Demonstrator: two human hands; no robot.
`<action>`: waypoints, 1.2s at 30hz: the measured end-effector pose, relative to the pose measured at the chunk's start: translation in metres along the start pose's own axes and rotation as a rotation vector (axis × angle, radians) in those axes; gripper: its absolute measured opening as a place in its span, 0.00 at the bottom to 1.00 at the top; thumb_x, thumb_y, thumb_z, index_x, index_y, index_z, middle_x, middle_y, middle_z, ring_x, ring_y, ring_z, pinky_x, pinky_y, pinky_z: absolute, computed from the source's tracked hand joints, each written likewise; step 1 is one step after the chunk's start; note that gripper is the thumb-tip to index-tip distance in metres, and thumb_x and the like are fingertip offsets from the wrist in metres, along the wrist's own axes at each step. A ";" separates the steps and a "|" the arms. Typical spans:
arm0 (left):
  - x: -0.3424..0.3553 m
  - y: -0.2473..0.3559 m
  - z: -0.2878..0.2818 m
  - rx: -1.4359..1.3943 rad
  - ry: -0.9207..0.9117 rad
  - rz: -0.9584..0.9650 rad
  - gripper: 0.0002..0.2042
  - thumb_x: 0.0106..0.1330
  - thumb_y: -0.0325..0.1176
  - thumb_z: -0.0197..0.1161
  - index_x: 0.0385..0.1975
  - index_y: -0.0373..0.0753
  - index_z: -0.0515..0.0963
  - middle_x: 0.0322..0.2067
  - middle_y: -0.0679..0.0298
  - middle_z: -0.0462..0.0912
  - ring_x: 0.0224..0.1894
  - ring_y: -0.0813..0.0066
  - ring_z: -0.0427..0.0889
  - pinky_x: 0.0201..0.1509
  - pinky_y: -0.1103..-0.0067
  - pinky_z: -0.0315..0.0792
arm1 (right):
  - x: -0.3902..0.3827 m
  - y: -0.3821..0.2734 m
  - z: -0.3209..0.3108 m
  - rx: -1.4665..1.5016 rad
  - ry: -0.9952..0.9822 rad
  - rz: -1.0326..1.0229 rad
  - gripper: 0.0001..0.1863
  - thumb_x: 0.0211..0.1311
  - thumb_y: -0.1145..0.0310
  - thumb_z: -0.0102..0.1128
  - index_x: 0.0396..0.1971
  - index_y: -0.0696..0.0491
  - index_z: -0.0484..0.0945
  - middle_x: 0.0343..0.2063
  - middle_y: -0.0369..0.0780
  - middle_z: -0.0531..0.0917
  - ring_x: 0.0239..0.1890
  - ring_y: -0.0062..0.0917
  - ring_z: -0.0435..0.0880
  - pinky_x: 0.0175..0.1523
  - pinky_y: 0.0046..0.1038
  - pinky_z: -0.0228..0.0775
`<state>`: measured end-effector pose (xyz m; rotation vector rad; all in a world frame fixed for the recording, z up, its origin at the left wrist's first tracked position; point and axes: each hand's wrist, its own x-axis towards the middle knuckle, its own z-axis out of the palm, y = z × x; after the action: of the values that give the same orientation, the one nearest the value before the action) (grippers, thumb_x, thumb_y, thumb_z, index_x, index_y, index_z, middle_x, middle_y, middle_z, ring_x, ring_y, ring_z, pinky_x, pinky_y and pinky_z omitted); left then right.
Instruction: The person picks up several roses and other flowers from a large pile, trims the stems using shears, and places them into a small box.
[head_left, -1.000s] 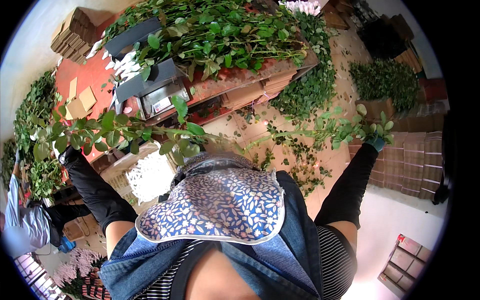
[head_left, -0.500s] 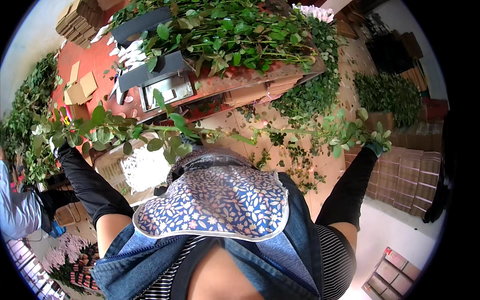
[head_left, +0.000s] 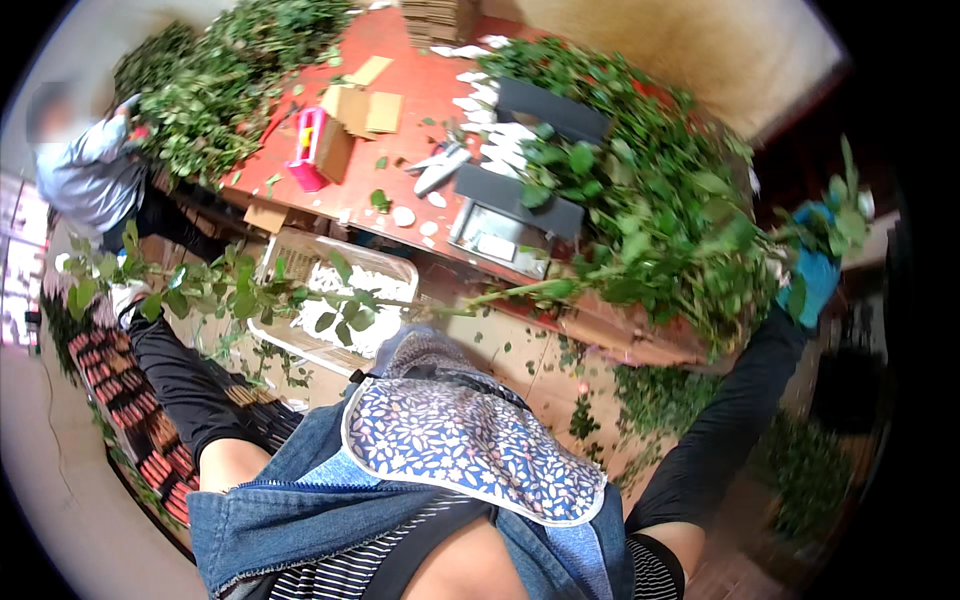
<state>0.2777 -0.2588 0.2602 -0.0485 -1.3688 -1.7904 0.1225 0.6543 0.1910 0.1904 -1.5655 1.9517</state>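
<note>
My left hand point(head_left: 128, 300), in a whitish glove, is raised at the far left. It is closed round a long leafy stem point(head_left: 240, 290) that reaches toward the middle, with a pale tip beyond the hand. At the far right my right hand point(head_left: 818, 275), in a blue glove, is closed on another leafy length point(head_left: 848, 215). A bare green stem point(head_left: 520, 292) runs between the two sides; I cannot tell whether it is one stem or two overlapping. The right hand is beside the heap of leafy stems point(head_left: 690, 215) on the red table point(head_left: 420, 80).
Dark padded blocks point(head_left: 550, 108) and a metal tray point(head_left: 497, 240) are on the table, near cardboard pieces point(head_left: 365, 110) and a pink box point(head_left: 310, 170). Below stands a basket point(head_left: 405, 272) of white pieces. A person in light blue point(head_left: 95, 165) works at far left. Leaves litter the floor.
My view has swung right, so the table appears turned. My right hand has come up from beside the stacked cartons to the end of the stem heap. Both hands keep hold of leafy stems.
</note>
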 end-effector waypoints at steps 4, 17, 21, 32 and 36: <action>-0.037 0.081 -0.032 -0.063 0.077 0.019 0.14 0.72 0.33 0.52 0.54 0.37 0.73 0.50 0.55 0.80 0.49 0.63 0.81 0.54 0.67 0.77 | 0.050 -0.024 0.223 0.251 -0.489 -0.003 0.21 0.67 0.70 0.52 0.58 0.58 0.71 0.55 0.42 0.77 0.54 0.32 0.78 0.60 0.36 0.71; -0.133 0.107 -0.104 -0.214 0.323 -0.127 0.14 0.72 0.33 0.51 0.53 0.37 0.74 0.50 0.54 0.80 0.49 0.64 0.81 0.54 0.67 0.78 | 0.107 -0.046 0.621 0.597 -0.903 0.301 0.15 0.73 0.64 0.42 0.43 0.57 0.76 0.28 0.39 0.81 0.27 0.26 0.80 0.31 0.27 0.76; -0.125 0.113 -0.107 -0.200 0.357 -0.114 0.14 0.72 0.33 0.51 0.53 0.37 0.74 0.50 0.54 0.80 0.49 0.64 0.81 0.54 0.66 0.78 | 0.118 -0.003 0.682 0.566 -0.942 0.388 0.17 0.74 0.61 0.41 0.49 0.55 0.74 0.34 0.43 0.82 0.31 0.34 0.82 0.36 0.36 0.80; -0.152 0.167 -0.069 -0.109 0.552 -0.090 0.13 0.73 0.33 0.51 0.53 0.37 0.74 0.50 0.54 0.80 0.49 0.64 0.82 0.54 0.66 0.79 | 0.098 0.103 0.776 -0.100 -0.886 0.538 0.22 0.66 0.62 0.58 0.55 0.57 0.72 0.43 0.40 0.81 0.38 0.26 0.81 0.43 0.29 0.76; -0.131 0.173 -0.051 -0.092 0.572 -0.055 0.13 0.73 0.33 0.51 0.53 0.37 0.74 0.50 0.54 0.80 0.48 0.64 0.82 0.54 0.66 0.79 | 0.094 0.146 0.791 -0.440 -1.091 -0.031 0.16 0.63 0.64 0.61 0.49 0.54 0.78 0.36 0.34 0.83 0.32 0.17 0.76 0.38 0.25 0.72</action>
<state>0.4930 -0.2269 0.3073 0.4243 -0.8827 -1.7292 -0.2387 -0.0544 0.3408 1.2248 -2.5648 1.4331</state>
